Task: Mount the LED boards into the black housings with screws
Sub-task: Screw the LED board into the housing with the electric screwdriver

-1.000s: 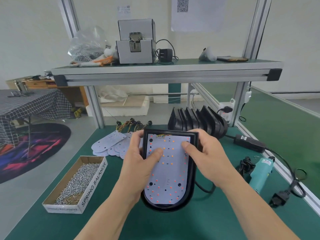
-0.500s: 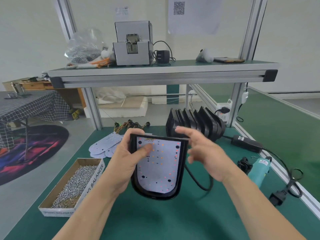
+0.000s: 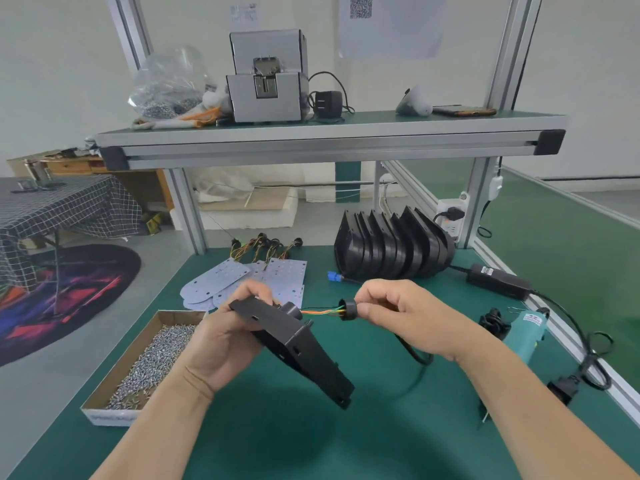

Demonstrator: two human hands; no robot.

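My left hand (image 3: 221, 334) grips a black housing (image 3: 298, 348) held above the green bench, turned so its back faces me; the LED board inside is hidden. Orange and green wires (image 3: 320, 311) run out of the housing's back to a black round plug (image 3: 346, 309), which my right hand (image 3: 401, 317) pinches between thumb and fingers. Loose white LED boards (image 3: 242, 282) with wire tails lie fanned at the bench's far left. A row of black housings (image 3: 391, 249) stands on edge at the back.
A cardboard box of screws (image 3: 145, 362) sits at the left edge. A teal electric screwdriver (image 3: 526, 334), its black cables and a power adapter (image 3: 498, 282) lie at the right. The shelf (image 3: 311, 140) overhead carries a grey screw feeder (image 3: 266, 77).
The housing was flipped from board-side up to back-side up and raised. My right hand left the board and took hold of the plug on the wires.
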